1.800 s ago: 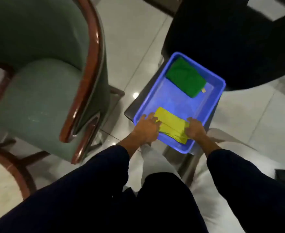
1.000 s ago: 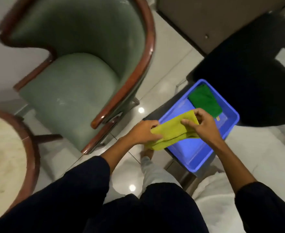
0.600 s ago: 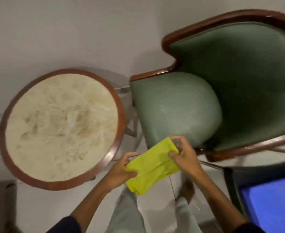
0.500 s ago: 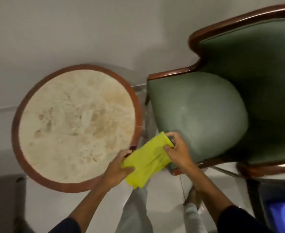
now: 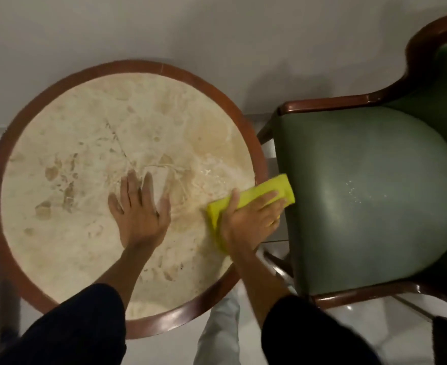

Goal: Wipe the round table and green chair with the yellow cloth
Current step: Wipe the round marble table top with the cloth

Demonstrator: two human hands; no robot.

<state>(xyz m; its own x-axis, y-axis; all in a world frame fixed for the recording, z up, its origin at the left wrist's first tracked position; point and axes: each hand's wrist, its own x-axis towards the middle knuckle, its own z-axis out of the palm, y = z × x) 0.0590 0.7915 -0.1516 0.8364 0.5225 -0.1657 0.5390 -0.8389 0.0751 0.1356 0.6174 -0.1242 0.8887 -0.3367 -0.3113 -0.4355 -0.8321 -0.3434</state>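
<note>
A right hand (image 5: 248, 219), fingers (image 5: 266, 200) flat atop the yellow cloth (image 5: 256, 198), wiped the round counter (image 5: 59, 206) at its rim, where the overhanging cloth risked slipping off; the left hand (image 5: 140, 209) lay open and empty.

The round counter (image 5: 59, 206) has a pale mottled stone top inside a reddish-brown wooden rim. The folded yellow cloth (image 5: 262, 193) lies flat at the counter's right edge, one end overhanging the rim. Just beside that edge stands the green chair (image 5: 375, 193), its padded seat framed in dark wood.
</note>
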